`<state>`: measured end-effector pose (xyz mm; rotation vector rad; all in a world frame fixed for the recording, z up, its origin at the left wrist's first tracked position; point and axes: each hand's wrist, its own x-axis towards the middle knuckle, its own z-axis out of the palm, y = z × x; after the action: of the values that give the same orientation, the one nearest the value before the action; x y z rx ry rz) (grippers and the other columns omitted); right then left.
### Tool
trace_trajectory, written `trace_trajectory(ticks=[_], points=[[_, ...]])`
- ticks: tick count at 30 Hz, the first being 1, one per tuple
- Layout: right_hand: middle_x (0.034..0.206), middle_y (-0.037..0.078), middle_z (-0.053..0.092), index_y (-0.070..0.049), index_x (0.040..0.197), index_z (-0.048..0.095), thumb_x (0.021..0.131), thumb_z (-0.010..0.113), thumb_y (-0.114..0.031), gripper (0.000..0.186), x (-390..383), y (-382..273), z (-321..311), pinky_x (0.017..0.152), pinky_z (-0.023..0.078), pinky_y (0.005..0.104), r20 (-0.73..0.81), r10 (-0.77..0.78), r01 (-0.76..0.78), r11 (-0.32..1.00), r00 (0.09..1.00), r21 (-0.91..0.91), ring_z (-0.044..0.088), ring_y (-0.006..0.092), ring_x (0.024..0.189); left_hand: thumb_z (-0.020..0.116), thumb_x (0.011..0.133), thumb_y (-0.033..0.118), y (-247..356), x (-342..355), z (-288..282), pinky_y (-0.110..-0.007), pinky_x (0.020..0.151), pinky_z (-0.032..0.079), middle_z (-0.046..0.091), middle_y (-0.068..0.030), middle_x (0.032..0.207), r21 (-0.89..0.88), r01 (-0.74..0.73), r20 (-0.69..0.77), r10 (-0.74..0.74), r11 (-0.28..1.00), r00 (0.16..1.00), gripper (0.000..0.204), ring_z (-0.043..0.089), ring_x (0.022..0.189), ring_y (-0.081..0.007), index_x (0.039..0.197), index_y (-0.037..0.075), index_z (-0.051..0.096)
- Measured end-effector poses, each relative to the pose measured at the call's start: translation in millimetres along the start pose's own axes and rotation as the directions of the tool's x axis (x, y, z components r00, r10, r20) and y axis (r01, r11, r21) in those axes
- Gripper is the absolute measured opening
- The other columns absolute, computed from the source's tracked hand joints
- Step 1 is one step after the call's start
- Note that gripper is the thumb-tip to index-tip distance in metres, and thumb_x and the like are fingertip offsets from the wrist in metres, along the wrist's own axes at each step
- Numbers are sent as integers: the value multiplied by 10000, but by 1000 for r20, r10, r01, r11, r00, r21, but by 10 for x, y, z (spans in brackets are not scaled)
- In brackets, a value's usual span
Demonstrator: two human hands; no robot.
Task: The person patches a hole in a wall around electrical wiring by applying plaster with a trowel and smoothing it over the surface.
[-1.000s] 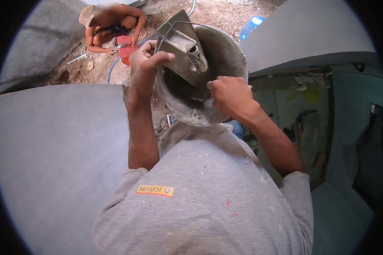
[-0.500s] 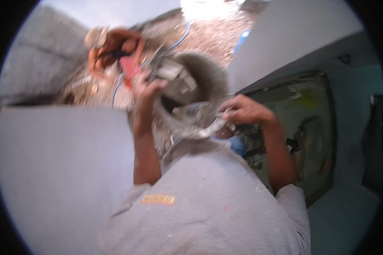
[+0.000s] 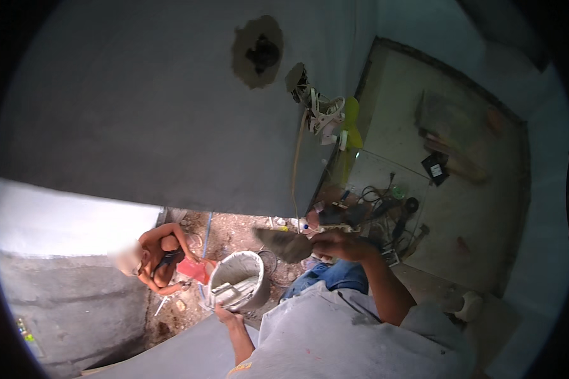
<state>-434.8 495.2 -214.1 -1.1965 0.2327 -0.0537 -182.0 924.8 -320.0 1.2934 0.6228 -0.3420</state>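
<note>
My left hand (image 3: 229, 314) is closed on the near rim of a mortar-smeared bucket (image 3: 259, 292). Several pale, block-like pieces (image 3: 235, 289) lie inside it. To the right of the bucket, my right hand (image 3: 340, 245) is wrapped round the handle of a trowel, whose broad grey blade (image 3: 283, 244) points left. The blade is apart from the bucket and in front of the grey wall's lower edge. Part of my left palm is hidden by the bucket.
A person (image 3: 164, 252) crouches at left beside a red container (image 3: 196, 270) on rubble ground. The grey wall (image 3: 139, 114) ahead has a ragged hole (image 3: 262, 54). A white fan with yellow-green blades (image 3: 351, 123), cables and tools (image 3: 401, 218) are at right.
The view has swung towards the grey wall. My right hand has left the bucket's rim and now holds the trowel out to the right; the bucket sits lower, in my left hand.
</note>
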Motion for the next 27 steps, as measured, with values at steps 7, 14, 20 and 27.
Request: trace_trajectory(ticks=[7, 14, 20, 27], points=[[813, 12, 589, -5, 1113, 628, 989, 600, -174, 212, 455, -46, -779, 646, 473, 262, -378, -184, 267, 947, 907, 180, 555, 88, 713, 429, 876, 197, -488, -38, -214, -573, 901, 574, 606, -201, 1289, -16, 128, -163, -129, 992, 978, 503, 636, 1126, -415, 1352, 62, 521], [805, 35, 577, 1, 1131, 618, 974, 575, -169, 236, 1147, -31, -899, 657, 455, 281, -617, -248, 377, 922, 747, 86, 546, 117, 715, 441, 866, 212, -597, -299, -373, -516, 845, 594, 613, -180, 1311, -55, 182, -383, -189, 982, 904, 531, 651, 1120, -386, 1373, 76, 518], [953, 193, 667, 32, 1178, 611, 939, 578, -76, 264, 1358, -182, -820, 789, 517, 368, -761, -310, 303, 940, 570, -156, 668, 297, 861, 499, 847, 227, -590, -522, -420, -448, 749, 597, 641, -158, 1271, -84, 157, -529, -177, 984, 830, 487, 675, 1042, -345, 1307, 74, 550], [1039, 224, 665, 19, 1197, 606, 918, 589, -36, 284, 1582, -180, -758, 817, 532, 425, -796, -417, 297, 903, 439, -310, 674, 393, 941, 470, 863, 239, -569, -478, -534, -459, 779, 598, 631, -160, 1289, -39, 181, -538, -173, 983, 825, 484, 667, 1079, -347, 1314, 82, 554]])
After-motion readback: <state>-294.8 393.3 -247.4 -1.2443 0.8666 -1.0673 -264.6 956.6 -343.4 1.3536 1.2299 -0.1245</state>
